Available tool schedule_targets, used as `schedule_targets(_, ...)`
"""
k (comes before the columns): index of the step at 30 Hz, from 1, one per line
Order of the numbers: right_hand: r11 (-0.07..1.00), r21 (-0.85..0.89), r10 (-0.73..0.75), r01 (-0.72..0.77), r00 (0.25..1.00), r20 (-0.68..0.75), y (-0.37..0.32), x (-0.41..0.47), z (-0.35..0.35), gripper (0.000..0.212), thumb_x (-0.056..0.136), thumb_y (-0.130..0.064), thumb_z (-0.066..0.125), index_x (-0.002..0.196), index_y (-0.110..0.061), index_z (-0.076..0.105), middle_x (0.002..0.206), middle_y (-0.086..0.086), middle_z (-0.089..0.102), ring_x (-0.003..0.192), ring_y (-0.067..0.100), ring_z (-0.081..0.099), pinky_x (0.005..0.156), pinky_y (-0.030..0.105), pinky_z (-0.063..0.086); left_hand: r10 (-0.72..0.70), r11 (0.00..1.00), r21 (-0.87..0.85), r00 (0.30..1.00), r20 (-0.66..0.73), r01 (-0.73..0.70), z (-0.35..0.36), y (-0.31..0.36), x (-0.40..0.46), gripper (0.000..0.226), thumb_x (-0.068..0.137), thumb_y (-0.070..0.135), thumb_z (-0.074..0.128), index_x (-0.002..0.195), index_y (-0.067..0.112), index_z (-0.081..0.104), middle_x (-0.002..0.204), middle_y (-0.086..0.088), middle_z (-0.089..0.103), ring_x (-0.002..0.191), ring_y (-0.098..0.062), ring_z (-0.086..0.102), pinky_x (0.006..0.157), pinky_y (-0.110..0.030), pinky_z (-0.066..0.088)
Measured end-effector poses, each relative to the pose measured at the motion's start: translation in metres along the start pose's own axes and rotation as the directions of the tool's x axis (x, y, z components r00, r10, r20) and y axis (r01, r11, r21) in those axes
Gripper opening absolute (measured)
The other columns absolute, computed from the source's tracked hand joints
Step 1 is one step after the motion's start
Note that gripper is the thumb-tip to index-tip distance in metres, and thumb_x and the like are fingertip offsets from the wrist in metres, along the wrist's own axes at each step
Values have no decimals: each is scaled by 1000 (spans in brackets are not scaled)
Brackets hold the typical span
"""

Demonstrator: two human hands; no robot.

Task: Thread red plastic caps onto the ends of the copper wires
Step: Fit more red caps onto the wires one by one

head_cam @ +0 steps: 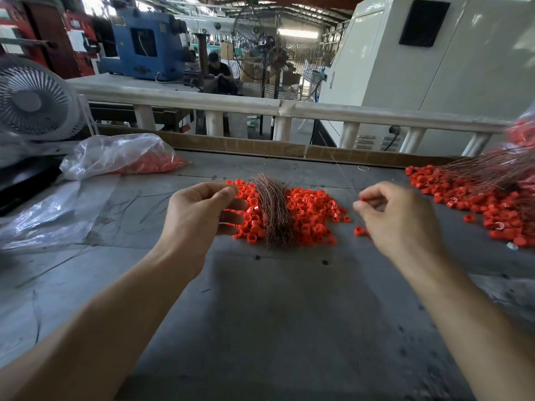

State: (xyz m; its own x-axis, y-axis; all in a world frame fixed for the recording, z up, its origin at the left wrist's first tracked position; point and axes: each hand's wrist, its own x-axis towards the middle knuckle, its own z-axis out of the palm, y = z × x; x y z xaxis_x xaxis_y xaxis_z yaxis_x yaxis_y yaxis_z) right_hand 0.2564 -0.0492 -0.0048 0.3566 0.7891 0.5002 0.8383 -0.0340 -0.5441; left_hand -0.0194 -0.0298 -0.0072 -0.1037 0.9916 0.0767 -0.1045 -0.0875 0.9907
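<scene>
A pile of small red plastic caps [309, 211] lies on the grey table [275, 314] in the middle. A bundle of thin copper wires [273, 211] rests across that pile. My left hand [202, 215] hovers at the pile's left edge, thumb against forefinger, the other fingers pointing at the caps; what it pinches is hidden. My right hand [396, 215] is to the right of the pile and pinches a red cap [364, 200] between thumb and forefinger. A single thin wire [340, 169] runs up and back from that hand.
A second heap of red caps with wires in them [486, 198] covers the table's right side. A clear plastic bag of caps [124, 156] lies at the back left, a white fan [31, 99] behind it. A white railing [260, 107] bounds the table's far side.
</scene>
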Motion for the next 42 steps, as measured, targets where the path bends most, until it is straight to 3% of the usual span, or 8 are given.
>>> schedule_targets(12,906,-280,352,-316,932,87,40,20,-20,28,90,-37,73,64,-28,65,78,2,64,78,28,56,71,32,42,179,801,578,984,14,-154,-4,-12,7,12,88,23,73,77,29,74,70,16,71,60,-3,63,69,-33,57)
schedule_targets(17,896,-317,367,-311,920,134,44,21,-18,33,90,-42,69,61,-28,66,78,4,69,80,30,61,73,34,49,193,706,691,981,22,-154,-4,-15,7,8,87,29,74,80,32,74,74,18,68,72,3,61,63,-20,45)
schedule_targets(25,871,-386,386,-304,909,156,47,24,-19,27,94,-34,59,80,-16,73,92,13,70,85,34,62,73,34,48,174,642,748,982,71,-168,-6,-17,7,4,88,34,74,85,33,72,83,17,68,81,-3,62,63,-22,43)
schedule_targets(29,899,-367,288,-239,954,82,34,18,-20,23,94,-29,59,79,-21,73,87,5,72,72,28,59,66,32,45,165,623,764,983,84,-170,-7,-18,9,4,88,33,75,89,34,72,86,16,68,83,-4,62,62,-22,41)
schedule_targets(33,998,-61,41,-36,995,90,13,8,-14,13,93,-24,66,84,-29,74,89,-4,76,83,23,70,79,37,56,169,599,778,980,109,-190,-7,-19,9,7,88,31,75,94,34,72,90,16,68,83,-4,61,63,-21,41)
schedule_targets(36,994,59,-107,96,965,238,0,-2,-3,6,89,-27,75,85,-30,76,80,-14,74,76,6,69,77,30,55,175,589,784,978,111,-194,-8,-19,10,9,88,30,75,96,34,73,91,16,68,83,-3,60,62,-19,40)
schedule_targets(39,972,114,-231,205,919,318,-7,-12,11,12,86,-28,79,98,-31,77,76,-23,66,74,-5,62,68,8,43,176,583,789,978,108,-192,-9,-19,10,10,88,28,75,95,35,72,92,16,68,84,-3,60,62,-19,39)
schedule_targets(42,960,66,-277,270,905,322,-12,-17,21,21,86,-28,81,106,-31,74,77,-22,57,74,1,56,71,20,42,183,578,795,978,96,-186,-9,-19,11,14,88,25,74,97,35,72,96,15,67,86,-8,60,64,-23,40)
